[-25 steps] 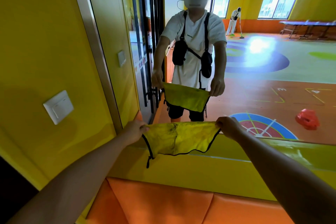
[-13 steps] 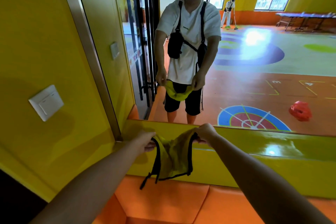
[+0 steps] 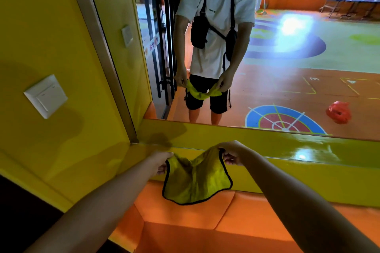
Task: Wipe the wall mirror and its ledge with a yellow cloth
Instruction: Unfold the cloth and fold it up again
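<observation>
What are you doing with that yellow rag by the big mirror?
Someone is getting ready to clean. The left hand and the right hand each pinch a top corner of the yellow cloth, so it hangs sagging between them, above the orange padded seat. It is held in front of the shiny ledge under the mirror, and is not wiping either one yet.

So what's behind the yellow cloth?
The yellow cloth hangs from the left hand and right hand. Behind it is the yellow front of the ledge, below it the orange cushion. Where they meet is covered by the cloth.
</observation>
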A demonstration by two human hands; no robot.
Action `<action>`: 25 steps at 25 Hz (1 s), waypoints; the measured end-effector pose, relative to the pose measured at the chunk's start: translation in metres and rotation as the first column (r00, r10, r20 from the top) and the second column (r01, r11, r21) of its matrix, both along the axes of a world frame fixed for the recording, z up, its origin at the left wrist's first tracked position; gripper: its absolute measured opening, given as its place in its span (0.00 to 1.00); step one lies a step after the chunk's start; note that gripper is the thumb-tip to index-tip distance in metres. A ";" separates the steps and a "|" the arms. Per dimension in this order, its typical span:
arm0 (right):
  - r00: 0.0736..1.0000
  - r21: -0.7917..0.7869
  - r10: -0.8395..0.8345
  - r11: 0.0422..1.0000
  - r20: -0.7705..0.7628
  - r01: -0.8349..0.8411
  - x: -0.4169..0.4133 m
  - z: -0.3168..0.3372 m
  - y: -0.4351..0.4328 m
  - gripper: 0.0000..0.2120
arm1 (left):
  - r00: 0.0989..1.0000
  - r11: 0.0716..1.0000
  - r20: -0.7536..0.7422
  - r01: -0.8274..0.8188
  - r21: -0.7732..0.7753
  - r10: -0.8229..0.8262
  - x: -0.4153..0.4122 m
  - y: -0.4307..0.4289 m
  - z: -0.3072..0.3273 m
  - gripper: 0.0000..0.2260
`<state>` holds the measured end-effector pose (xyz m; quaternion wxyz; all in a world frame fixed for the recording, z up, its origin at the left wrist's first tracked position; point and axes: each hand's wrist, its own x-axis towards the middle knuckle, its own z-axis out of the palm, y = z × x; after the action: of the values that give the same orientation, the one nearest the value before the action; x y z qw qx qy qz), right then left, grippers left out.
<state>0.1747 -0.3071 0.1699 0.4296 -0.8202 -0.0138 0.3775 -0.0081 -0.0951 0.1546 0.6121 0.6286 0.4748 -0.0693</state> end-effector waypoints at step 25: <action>0.566 0.015 0.160 0.956 0.809 -0.292 -0.004 0.009 0.012 0.05 | 0.958 0.609 0.158 0.021 0.793 -0.239 0.006 0.007 0.015 0.14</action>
<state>0.1711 -0.2955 0.1788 0.3849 -0.8589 -0.3373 0.0196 -0.0018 -0.0882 0.1693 0.3236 0.8688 0.3293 0.1793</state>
